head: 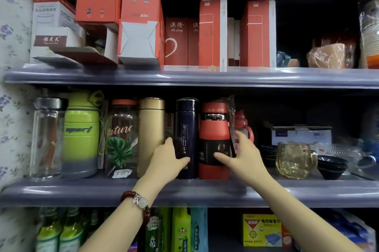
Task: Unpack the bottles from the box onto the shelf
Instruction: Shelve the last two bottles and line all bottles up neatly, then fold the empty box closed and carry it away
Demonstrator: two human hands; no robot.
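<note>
Now left grip (168, 157) clasps navy bottle (186, 138); right grip (242, 153) clasps red bottle (215, 140).

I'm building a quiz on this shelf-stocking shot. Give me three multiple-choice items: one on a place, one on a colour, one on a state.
1. Where does the navy bottle stand?
A. Between the gold bottle and the red bottle
B. On the top shelf
C. Left of the green bottle

2. What colour is the lid of the "Nature" jar?
A. Blue
B. Orange-red
C. White

3. What is the right hand doing?
A. Hanging below the shelf edge
B. Holding a box
C. Wrapped around the red bottle

Answers: 1 A, it stands with gold on its left and red on its right, left hand on it; 2 B, an orange-red cap tops the jar; 3 C, thumb in front, fingers behind.
</note>
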